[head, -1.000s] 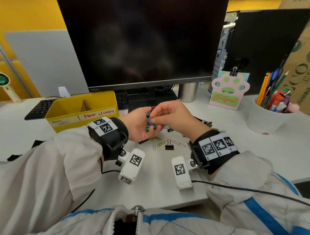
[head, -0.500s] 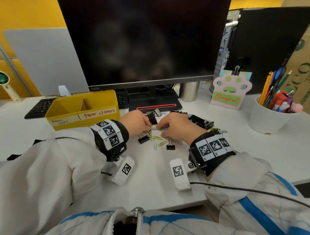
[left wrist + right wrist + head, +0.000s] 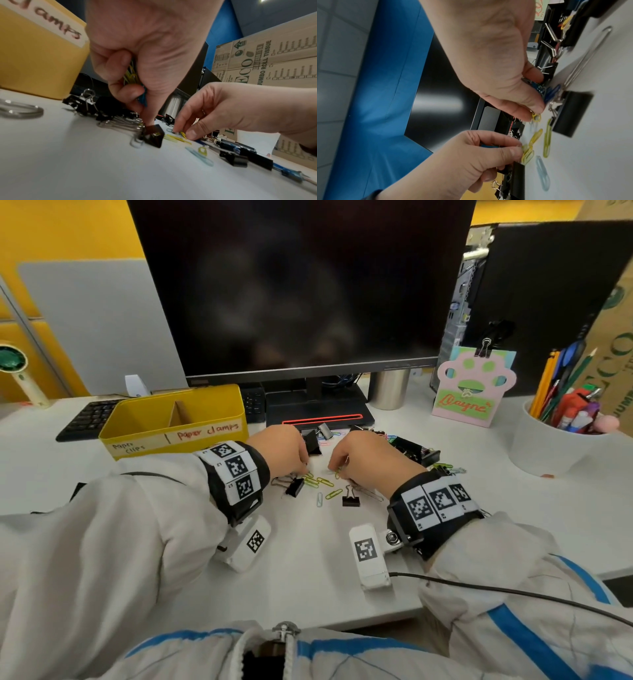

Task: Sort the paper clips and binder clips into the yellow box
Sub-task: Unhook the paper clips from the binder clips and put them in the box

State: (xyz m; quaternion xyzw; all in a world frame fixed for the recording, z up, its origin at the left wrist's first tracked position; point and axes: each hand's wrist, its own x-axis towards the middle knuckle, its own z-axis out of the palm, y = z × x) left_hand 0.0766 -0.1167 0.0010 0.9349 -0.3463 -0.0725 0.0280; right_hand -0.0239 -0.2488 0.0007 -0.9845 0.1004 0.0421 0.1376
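The yellow box (image 3: 144, 422), with two compartments labelled "paper clips" and "paper clamps", stands at the left behind my left wrist. My left hand (image 3: 303, 469) keeps a bunch of yellow, green and blue paper clips (image 3: 131, 75) curled in its palm. Its index fingertip reaches down beside a black binder clip (image 3: 153, 136). My right hand (image 3: 337, 469) pinches a yellow paper clip (image 3: 536, 117) lying on the desk. Loose yellow-green paper clips (image 3: 323, 482), a pale blue one (image 3: 319, 499) and two small black binder clips (image 3: 295, 487) (image 3: 350, 500) lie between the hands.
More binder clips lie behind the hands near the monitor stand (image 3: 318, 409), including a large one (image 3: 312, 441). A black tray (image 3: 414, 448) with clips sits right of my right hand. A keyboard (image 3: 85, 419), a white pen cup (image 3: 548, 446) and a paw-shaped card (image 3: 472, 392) flank the area.
Both hands came down from touching above the desk to the pile of clips. They now work slightly apart on the surface, the left still holding its bunch.
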